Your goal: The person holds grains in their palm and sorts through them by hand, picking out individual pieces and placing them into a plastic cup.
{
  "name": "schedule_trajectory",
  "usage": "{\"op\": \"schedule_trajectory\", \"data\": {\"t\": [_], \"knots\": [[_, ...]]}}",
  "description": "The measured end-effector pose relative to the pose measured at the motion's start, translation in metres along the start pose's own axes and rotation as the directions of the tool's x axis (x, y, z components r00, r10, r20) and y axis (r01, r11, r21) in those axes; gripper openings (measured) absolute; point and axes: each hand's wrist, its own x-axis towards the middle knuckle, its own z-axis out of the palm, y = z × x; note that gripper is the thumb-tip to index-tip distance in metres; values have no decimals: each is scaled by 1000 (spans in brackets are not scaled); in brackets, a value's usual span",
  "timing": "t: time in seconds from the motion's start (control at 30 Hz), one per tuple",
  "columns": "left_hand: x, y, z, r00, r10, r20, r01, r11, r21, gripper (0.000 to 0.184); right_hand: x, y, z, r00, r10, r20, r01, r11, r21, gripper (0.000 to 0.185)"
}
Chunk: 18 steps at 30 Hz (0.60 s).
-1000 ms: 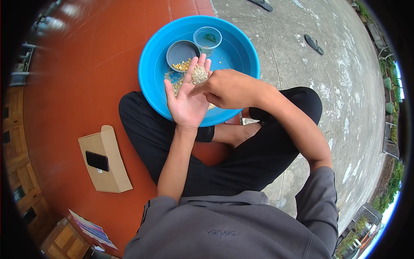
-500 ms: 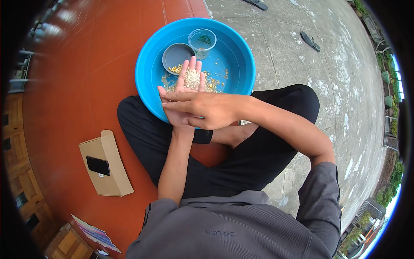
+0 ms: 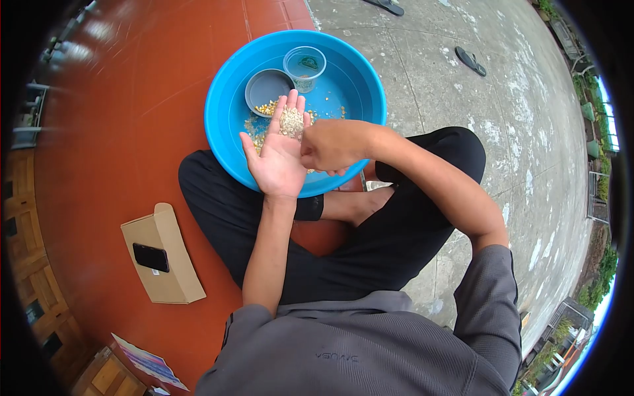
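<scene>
My left hand [image 3: 279, 165] is palm up over the near side of a blue basin [image 3: 376, 99], fingers stretched out and thumb spread. Across its fingers lies a small heap of pale grain bits [image 3: 291, 123]. Close against its right side, my right hand [image 3: 333, 146] is closed with fingers curled; whatever it may pinch is hidden. Inside the basin, a grey bowl [image 3: 269, 86] has yellow kernels [image 3: 267, 108] near its front edge. Beside it stands a clear plastic cup [image 3: 305, 66] with a green print. More pale bits and yellow kernels are scattered on the basin floor, partly behind my hands.
My crossed legs [image 3: 224, 218] border the basin's near side. On the red floor [image 3: 125, 132] to the left, a black phone [image 3: 151, 257] lies on a cardboard box [image 3: 178, 277]. Two dark sandals, one a flip-flop [image 3: 470, 61], rest on the concrete at right.
My right hand has moved right and a little forward, off the left palm, and its fingers have curled in. The left palm now shows, still bearing the grain bits.
</scene>
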Motion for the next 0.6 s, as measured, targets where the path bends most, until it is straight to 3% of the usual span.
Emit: {"op": "schedule_trajectory", "data": {"t": [0.03, 0.13, 0.17, 0.27, 0.4, 0.5, 0.6], "knots": [[1, 0, 1, 1000, 2, 3, -2, 998, -63, 107, -1, 9, 0, 999, 22, 29, -21, 998, -56, 33], [0, 0, 5, 1000, 0, -2, 0, 993, -117, 105, -4, 28, 0, 979, -110, -174, 29, 910, -414, 32], [0, 0, 5, 1000, -2, -4, 1, 994, -113, 105, -4, 31, -1, 957, -53, -284, -65, 918, -392, 30], [0, -1, 2, 999, -35, 17, 37, 993, -113, 106, -12, 20, -15, 840, -81, -537, -128, 931, -341, 32], [-2, -4, 12, 997, -42, -69, 43, 999, 10, 107, -14, 12, -24, 728, -219, -650, 90, 970, -226, 16], [-3, -5, 13, 994, -42, -99, 49, 997, 66, 108, 1, 22, -18, 514, -427, -744, 325, 899, -292, 7], [-4, -5, 12, 993, -63, -101, 71, 994, 83, 109, -1, 22, -13, 566, -407, -717, 208, 912, -354, 10]]}}
